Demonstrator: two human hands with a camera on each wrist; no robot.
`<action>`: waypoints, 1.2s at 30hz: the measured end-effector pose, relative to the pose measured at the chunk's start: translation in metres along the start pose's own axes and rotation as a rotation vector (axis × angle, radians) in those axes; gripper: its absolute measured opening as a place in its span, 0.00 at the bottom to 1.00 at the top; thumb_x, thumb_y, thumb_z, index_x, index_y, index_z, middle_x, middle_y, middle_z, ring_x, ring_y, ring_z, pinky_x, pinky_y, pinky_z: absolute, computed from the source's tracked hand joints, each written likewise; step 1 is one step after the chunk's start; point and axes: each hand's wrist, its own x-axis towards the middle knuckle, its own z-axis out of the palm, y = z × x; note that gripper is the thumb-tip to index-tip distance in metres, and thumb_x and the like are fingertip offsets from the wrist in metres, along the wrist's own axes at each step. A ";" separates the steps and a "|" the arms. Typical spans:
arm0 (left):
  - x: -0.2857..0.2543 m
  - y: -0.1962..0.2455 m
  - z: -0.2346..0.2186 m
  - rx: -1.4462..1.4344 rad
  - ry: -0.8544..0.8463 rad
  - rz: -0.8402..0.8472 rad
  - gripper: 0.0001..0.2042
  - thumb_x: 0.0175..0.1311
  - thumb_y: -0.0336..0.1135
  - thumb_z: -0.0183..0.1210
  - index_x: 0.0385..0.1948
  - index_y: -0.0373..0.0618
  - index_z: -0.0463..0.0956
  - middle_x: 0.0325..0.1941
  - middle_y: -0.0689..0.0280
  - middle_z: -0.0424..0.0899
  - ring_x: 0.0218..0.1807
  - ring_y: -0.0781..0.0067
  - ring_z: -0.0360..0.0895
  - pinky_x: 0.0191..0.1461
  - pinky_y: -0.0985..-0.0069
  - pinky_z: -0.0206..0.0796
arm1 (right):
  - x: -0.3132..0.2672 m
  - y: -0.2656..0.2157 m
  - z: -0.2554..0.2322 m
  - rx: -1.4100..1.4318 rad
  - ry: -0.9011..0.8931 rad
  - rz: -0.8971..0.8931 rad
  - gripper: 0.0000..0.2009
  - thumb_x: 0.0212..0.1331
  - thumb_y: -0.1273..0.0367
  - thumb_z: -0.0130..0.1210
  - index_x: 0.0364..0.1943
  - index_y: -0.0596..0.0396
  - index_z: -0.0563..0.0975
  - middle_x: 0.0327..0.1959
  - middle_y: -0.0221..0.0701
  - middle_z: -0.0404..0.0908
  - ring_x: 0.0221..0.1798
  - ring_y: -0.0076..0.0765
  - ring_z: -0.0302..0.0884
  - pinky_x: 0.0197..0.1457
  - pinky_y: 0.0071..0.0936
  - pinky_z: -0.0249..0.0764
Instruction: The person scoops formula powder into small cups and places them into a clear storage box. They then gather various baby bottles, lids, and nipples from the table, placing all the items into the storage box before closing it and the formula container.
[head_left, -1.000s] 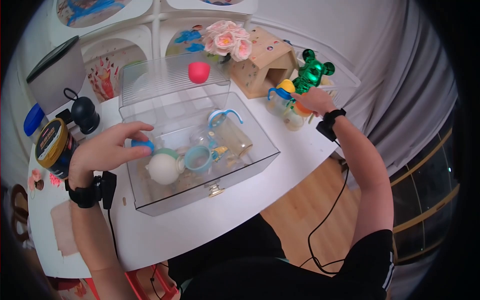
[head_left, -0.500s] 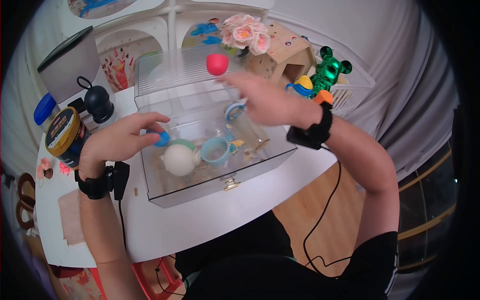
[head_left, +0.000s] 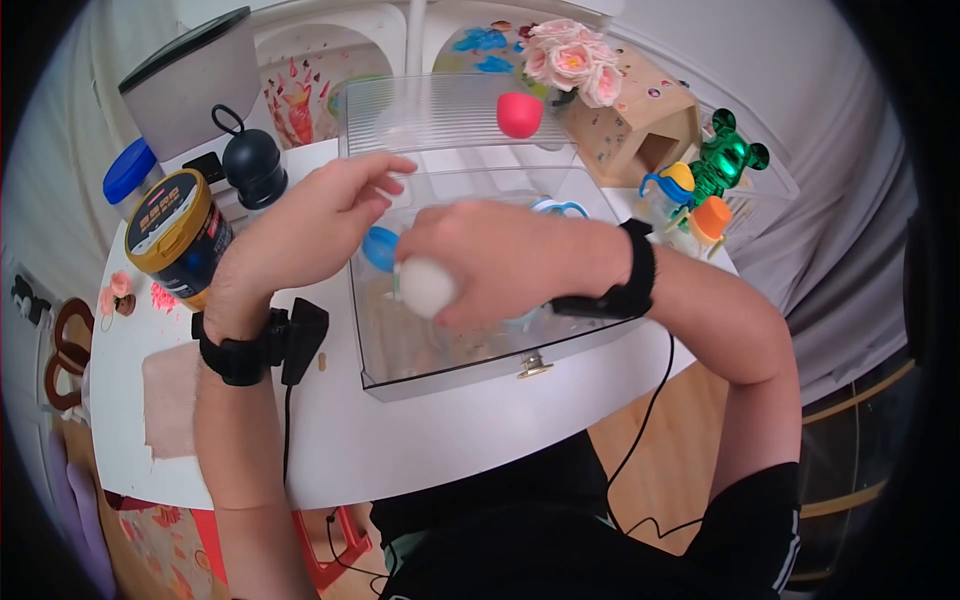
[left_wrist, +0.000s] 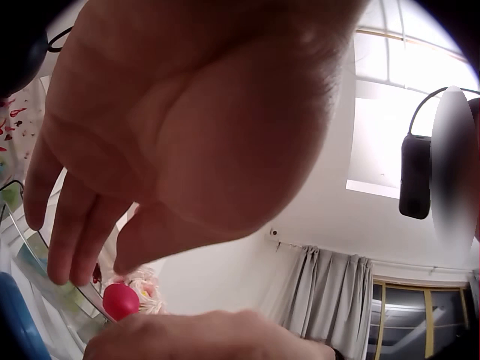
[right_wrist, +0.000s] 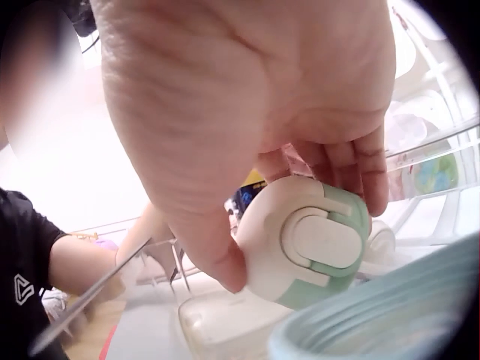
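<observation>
In the head view my right hand (head_left: 520, 262) is over the clear box (head_left: 470, 372), fingers around a rounded white-and-green cup lid (right_wrist: 311, 244). The right wrist view shows the thumb on one side of that lid and the fingers on the far side. A light blue ring-shaped piece (right_wrist: 390, 319) lies close below it. My left hand (head_left: 310, 220) hovers at the box's left side, fingers loosely extended and holding nothing. Just beside it is a blue round piece (head_left: 380, 248) in the box. Behind my right hand, a blue-handled bottle (head_left: 560, 207) is mostly hidden.
A red cup (head_left: 519, 115) rests on the box's raised clear cover (head_left: 440, 105). Tubs and a black bottle (head_left: 254, 160) stand left. Flowers (head_left: 575, 62), a wooden house (head_left: 635, 105), a green bear figure (head_left: 727, 155) and two small bottles with yellow (head_left: 679, 176) and orange (head_left: 711, 213) tops stand right.
My right hand has left the small bottles at the right, crossed left over the box and taken hold of the white-and-green lid. My left hand stays near the blue piece.
</observation>
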 end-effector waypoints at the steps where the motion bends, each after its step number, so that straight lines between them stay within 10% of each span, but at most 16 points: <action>1: 0.002 -0.002 0.000 0.010 0.041 0.017 0.26 0.70 0.16 0.50 0.70 0.44 0.73 0.64 0.60 0.82 0.69 0.68 0.77 0.71 0.69 0.70 | 0.000 0.004 -0.008 0.076 0.053 0.042 0.25 0.54 0.57 0.72 0.51 0.61 0.82 0.47 0.46 0.86 0.51 0.50 0.88 0.54 0.43 0.83; 9: 0.006 0.001 0.005 -0.161 0.087 0.048 0.30 0.64 0.18 0.51 0.72 0.44 0.72 0.68 0.61 0.80 0.71 0.67 0.75 0.75 0.66 0.67 | -0.011 0.049 -0.048 0.500 0.590 0.182 0.25 0.65 0.56 0.65 0.56 0.63 0.81 0.45 0.38 0.88 0.46 0.31 0.86 0.51 0.31 0.81; 12: 0.006 0.006 0.007 -0.149 0.066 0.030 0.29 0.65 0.20 0.54 0.71 0.43 0.72 0.69 0.62 0.80 0.72 0.67 0.75 0.76 0.64 0.66 | -0.021 0.045 -0.059 0.535 0.559 0.263 0.20 0.76 0.60 0.58 0.63 0.58 0.79 0.52 0.29 0.84 0.55 0.22 0.81 0.60 0.25 0.76; 25: 0.008 0.012 0.012 -0.077 0.153 0.017 0.22 0.65 0.19 0.57 0.62 0.38 0.79 0.61 0.62 0.87 0.66 0.68 0.81 0.73 0.67 0.70 | -0.110 0.079 -0.056 0.888 0.732 0.363 0.24 0.78 0.56 0.47 0.70 0.52 0.73 0.44 0.28 0.84 0.30 0.21 0.83 0.29 0.18 0.65; 36: 0.037 0.062 0.029 0.397 -0.012 -0.030 0.17 0.65 0.22 0.61 0.56 0.38 0.82 0.54 0.55 0.89 0.58 0.62 0.85 0.60 0.65 0.77 | -0.131 0.125 -0.037 1.395 0.706 0.214 0.26 0.75 0.53 0.57 0.68 0.53 0.73 0.46 0.30 0.83 0.36 0.23 0.80 0.33 0.23 0.73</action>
